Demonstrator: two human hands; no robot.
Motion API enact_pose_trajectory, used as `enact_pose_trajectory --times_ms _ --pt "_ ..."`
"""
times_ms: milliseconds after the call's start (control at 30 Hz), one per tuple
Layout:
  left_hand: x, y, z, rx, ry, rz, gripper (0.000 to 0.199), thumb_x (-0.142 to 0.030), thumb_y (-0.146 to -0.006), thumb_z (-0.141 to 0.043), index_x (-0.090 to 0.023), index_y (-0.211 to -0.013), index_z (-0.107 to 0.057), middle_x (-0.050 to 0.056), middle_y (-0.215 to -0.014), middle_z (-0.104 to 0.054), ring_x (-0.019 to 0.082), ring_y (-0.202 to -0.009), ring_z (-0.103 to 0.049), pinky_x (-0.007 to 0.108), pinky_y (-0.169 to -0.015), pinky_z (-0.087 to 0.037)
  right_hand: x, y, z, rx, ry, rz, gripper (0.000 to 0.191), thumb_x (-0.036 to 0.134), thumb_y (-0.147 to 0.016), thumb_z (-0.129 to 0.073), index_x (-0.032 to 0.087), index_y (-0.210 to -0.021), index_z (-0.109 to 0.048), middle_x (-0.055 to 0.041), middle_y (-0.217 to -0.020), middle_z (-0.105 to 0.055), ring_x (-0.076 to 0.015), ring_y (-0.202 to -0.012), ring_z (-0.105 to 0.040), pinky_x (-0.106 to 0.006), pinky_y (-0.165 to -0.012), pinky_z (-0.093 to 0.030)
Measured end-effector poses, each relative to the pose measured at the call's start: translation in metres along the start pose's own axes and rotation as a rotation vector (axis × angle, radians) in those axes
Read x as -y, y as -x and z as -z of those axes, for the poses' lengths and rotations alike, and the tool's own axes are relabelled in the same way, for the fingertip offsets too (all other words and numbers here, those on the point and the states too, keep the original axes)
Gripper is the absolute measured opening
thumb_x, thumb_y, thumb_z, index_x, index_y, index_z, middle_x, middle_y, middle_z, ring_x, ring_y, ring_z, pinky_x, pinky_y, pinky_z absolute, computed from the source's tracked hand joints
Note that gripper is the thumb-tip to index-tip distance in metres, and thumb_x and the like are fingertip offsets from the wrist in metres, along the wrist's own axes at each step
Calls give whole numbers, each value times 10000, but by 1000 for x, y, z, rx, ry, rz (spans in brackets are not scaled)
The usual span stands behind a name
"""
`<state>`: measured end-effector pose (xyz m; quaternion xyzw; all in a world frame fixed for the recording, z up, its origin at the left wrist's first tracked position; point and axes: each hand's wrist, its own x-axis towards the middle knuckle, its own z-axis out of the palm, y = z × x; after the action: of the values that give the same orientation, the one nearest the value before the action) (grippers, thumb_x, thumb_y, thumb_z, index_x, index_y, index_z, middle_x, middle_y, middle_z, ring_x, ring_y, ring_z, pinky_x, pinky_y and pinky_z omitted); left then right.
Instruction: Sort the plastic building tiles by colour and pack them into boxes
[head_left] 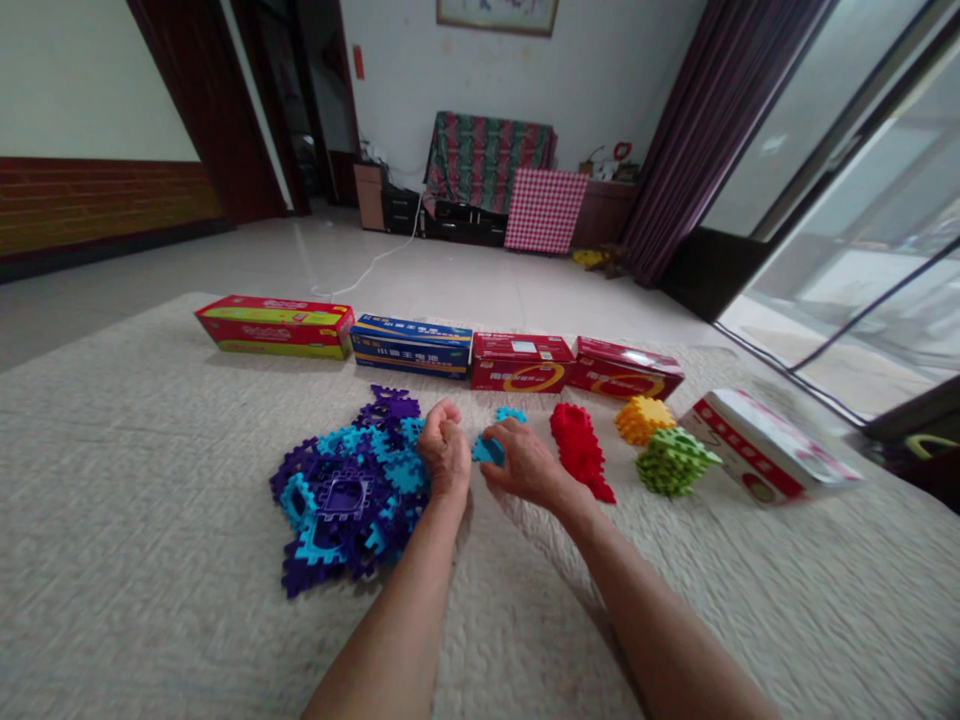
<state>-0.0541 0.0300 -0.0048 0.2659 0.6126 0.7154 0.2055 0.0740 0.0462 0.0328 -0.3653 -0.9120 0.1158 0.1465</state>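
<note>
My left hand (446, 450) is closed beside the right edge of a mixed pile of purple pieces (345, 495) and light blue pieces (405, 473); whatever its curled fingers hold is hidden. Just to its right, my right hand (517, 460) has its thumb and fingers around a light blue toothed piece (490, 452) low over the cloth. Another light blue piece (511, 413) lies right behind that hand. A row of red pieces (581, 450) lies to the right, followed by a yellow stack (645, 420) and a green stack (675, 462).
Behind the pieces stand a red and yellow-green box (277, 327), a blue box (412, 347) and two red boxes (520, 362) (626, 369). A white and red box (769, 447) sits at the right. Everything rests on a cream quilted cloth (150, 450).
</note>
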Motion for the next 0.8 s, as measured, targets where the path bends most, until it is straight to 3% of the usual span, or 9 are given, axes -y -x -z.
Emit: enact_pose_trajectory --times_ms 200,333,533,667,800 --pt "3 0 -1 -5 17 -13 313 -159 -758 -437 -185 -965 -672 53 -874 -703 175 -825 -671 319 -796 -530 -24 -12 19 -102 4 21 349 140 -764 -622 142 -1113 -598 -126 -1103 -652 -233 -1050 -577 -351 -923 -434" --pt "2 1 -3 -8 24 -11 323 -143 -761 -437 -187 -975 -675 53 -882 -709 170 -817 -674 320 -795 -529 -41 -26 26 -16 122 -19 340 107 -775 -574 148 -1113 -587 -130 -1110 -648 -228 -1020 -580 -337 -899 -434" --pt "-5 4 -3 -7 -3 -51 318 -111 -755 -422 -185 -928 -678 49 -850 -714 171 -803 -679 309 -781 -532 -48 -29 17 54 132 -16 336 93 -754 -534 144 -1081 -591 -124 -1061 -636 -214 -974 -583 -310 -845 -452" --pt "-9 8 -5 17 -9 -129 319 -126 -780 -404 -179 -931 -680 60 -847 -717 172 -785 -678 315 -781 -534 -44 -26 10 -122 42 51 490 50 -692 -521 116 -1176 -558 -171 -1227 -572 -247 -1136 -536 -361 -943 -442" --pt "-22 1 3 -6 4 -199 309 -159 -797 -409 -164 -945 -681 73 -848 -717 172 -790 -673 310 -751 -536 -24 -28 -3 -235 -166 168 428 31 -708 -471 147 -1102 -590 -125 -1139 -635 -213 -1072 -591 -351 -942 -458"
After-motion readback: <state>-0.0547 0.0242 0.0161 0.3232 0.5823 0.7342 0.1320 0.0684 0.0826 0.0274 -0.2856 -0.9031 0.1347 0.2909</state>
